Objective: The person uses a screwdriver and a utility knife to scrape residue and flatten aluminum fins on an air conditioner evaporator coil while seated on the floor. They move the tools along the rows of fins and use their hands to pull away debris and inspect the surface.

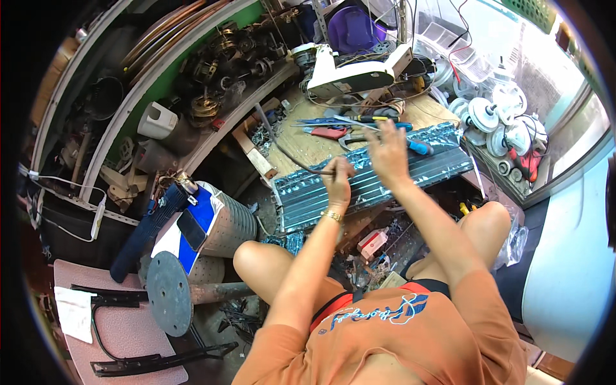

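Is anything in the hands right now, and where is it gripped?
The left hand grips a bent dark rod near its lower end; nothing visible in the right hand.

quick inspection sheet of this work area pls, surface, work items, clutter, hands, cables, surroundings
surface: wooden board, bare in places, with tools along its far part
work items: dark ribbed panel with torn shiny film, lying over the board's near edge; dark, bent rod
clutter: blue-handled tool and red-handled tool beyond the panel; red-and-white box among scraps below
hands: left hand grips the rod; right hand is raised at the panel, grip unclear
cables: white power strip with cable at left; thin red wire upper right
surroundings: phone at left; white round parts at right
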Action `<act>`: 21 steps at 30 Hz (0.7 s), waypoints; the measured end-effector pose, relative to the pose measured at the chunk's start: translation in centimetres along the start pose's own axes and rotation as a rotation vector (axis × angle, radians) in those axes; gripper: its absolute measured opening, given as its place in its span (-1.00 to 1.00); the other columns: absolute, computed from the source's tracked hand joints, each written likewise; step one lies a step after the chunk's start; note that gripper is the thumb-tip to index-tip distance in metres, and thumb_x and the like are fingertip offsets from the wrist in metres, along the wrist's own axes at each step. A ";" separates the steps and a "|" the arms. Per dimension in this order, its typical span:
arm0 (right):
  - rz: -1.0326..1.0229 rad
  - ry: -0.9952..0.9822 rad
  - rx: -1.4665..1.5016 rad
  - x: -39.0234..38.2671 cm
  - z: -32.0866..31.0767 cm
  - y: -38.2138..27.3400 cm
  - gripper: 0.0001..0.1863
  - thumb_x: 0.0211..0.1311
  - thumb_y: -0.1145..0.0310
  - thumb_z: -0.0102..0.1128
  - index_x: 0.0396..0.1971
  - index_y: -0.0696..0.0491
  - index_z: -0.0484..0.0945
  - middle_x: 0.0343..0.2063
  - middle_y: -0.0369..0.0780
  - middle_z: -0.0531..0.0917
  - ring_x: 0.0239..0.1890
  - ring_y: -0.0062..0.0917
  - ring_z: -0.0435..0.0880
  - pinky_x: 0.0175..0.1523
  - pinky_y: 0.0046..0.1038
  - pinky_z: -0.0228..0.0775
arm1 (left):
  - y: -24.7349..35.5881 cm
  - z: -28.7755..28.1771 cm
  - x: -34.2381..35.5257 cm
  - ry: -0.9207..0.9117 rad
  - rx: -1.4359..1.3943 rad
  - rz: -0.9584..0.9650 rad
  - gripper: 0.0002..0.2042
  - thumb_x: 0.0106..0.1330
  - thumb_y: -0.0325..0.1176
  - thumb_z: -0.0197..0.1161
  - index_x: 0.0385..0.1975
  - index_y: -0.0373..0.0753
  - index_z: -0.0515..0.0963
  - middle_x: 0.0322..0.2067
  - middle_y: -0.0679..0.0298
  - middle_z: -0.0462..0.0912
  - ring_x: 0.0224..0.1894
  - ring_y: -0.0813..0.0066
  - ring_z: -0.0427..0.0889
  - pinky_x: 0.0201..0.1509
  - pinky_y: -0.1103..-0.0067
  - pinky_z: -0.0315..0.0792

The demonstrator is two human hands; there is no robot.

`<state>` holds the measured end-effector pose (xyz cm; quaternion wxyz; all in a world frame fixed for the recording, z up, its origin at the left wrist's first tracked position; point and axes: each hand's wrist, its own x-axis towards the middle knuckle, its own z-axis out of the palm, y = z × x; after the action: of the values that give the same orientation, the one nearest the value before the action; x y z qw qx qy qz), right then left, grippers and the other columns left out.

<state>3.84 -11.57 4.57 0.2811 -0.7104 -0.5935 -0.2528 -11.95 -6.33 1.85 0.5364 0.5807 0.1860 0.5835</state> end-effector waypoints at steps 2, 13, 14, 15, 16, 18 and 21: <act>-0.032 0.008 0.156 -0.9 2.7 -4.4 -0.47 0.44 0.24 0.23 0.39 -0.16 0.56 0.46 0.02 0.39 0.58 0.05 0.24 0.61 0.27 -0.07 | 1.9 1.3 0.3 0.222 -0.286 -0.141 -0.47 0.76 -0.19 -0.05 -0.64 -0.08 0.17 -0.68 0.47 0.10 -0.61 0.63 0.06 -0.49 0.51 0.06; 0.174 -0.067 0.159 -0.9 6.8 -6.1 -0.68 0.48 0.15 0.17 0.08 -0.05 0.68 0.23 -0.15 0.63 0.50 -0.05 0.35 0.59 0.33 -0.16 | 4.2 -2.7 -2.7 0.184 -0.456 -0.245 -0.39 0.76 0.04 -0.22 -0.68 -0.05 0.05 -0.70 0.41 0.00 -0.56 0.48 0.02 -0.27 0.45 0.20; 0.185 -0.098 0.162 -0.7 6.8 -6.2 -0.68 0.48 0.12 0.17 0.02 -0.05 0.73 0.21 -0.15 0.66 0.49 -0.03 0.37 0.60 0.33 -0.20 | 4.2 -2.7 -2.7 0.185 -0.458 -0.234 -0.40 0.76 0.01 -0.21 -0.68 -0.05 0.05 -0.70 0.41 -0.02 -0.56 0.47 0.02 -0.27 0.44 0.20; 0.196 -0.130 0.164 -0.4 6.8 -6.3 -0.68 0.47 0.09 0.18 -0.04 -0.04 0.77 0.19 -0.15 0.68 0.48 -0.02 0.40 0.61 0.34 -0.23 | 4.0 -2.8 -2.3 0.187 -0.458 -0.241 -0.40 0.76 0.01 -0.21 -0.68 -0.05 0.05 -0.70 0.41 -0.02 -0.56 0.47 0.02 -0.27 0.44 0.20; 0.211 -0.130 0.173 -0.4 6.8 -6.2 -0.65 0.47 0.07 0.18 -0.10 -0.02 0.80 0.16 -0.18 0.70 0.44 -0.03 0.44 0.60 0.36 -0.21 | 4.2 -2.4 -2.1 0.209 -0.456 -0.257 -0.40 0.76 0.01 -0.21 -0.69 -0.05 0.04 -0.69 0.41 -0.02 -0.56 0.47 0.02 -0.26 0.43 0.21; 0.230 -0.122 0.160 -0.5 6.9 -5.8 -0.66 0.45 0.06 0.19 -0.10 -0.04 0.81 0.14 -0.19 0.70 0.38 -0.05 0.48 0.59 0.35 -0.18 | 4.7 -1.6 -2.0 0.254 -0.451 -0.302 -0.40 0.75 -0.01 -0.21 -0.69 -0.04 0.04 -0.69 0.41 -0.04 -0.56 0.47 0.02 -0.24 0.42 0.25; 0.223 -0.101 0.153 -0.5 6.7 -5.8 -0.67 0.44 0.07 0.20 -0.12 -0.06 0.83 0.09 -0.21 0.71 0.31 -0.09 0.51 0.58 0.35 -0.16 | 5.2 -1.0 -2.3 0.317 -0.442 -0.303 -0.41 0.75 -0.03 -0.20 -0.69 -0.04 0.03 -0.69 0.41 -0.04 -0.56 0.47 0.02 -0.23 0.41 0.26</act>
<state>-1.80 -6.45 0.05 0.3306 -0.7602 -0.5419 -0.1381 -15.54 -9.72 4.85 0.6949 0.3174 0.2204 0.6065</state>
